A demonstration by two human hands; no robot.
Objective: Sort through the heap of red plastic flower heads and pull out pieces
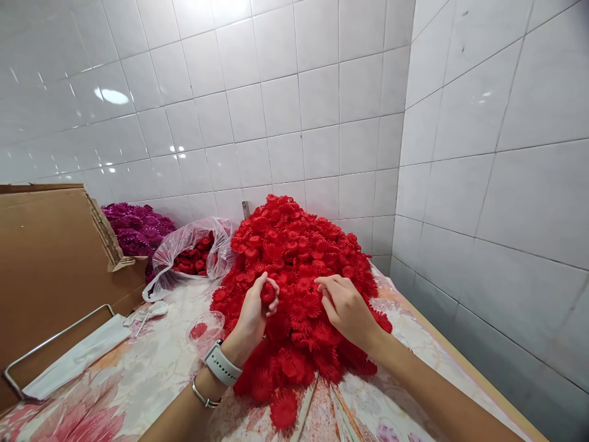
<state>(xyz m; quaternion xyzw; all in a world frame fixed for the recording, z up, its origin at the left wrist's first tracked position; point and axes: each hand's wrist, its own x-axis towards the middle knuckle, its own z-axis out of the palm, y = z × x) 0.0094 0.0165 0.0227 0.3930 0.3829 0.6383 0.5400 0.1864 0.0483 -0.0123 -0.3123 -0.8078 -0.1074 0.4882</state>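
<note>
A tall heap of red artificial flowers (294, 245) is piled on the table in front of me. My left hand (255, 307), with a pale watch and a bracelet on the wrist, is at the heap's left side. Its fingers curl around a small red flower (267, 293), partly hidden by them. On the right side, my right hand (345, 305) hovers close over the heap with thumb and index finger bent toward the flowers. Whether anything sits between those fingertips is too small to make out.
A clear plastic bag (221, 245) of dark red pieces and a purple flower pile (138, 227) lie at the left. Closer are a cardboard box (55, 264), a metal wire frame (59, 344) and a small clear tub (209, 325). Pale sticks (306, 408) jut out in front.
</note>
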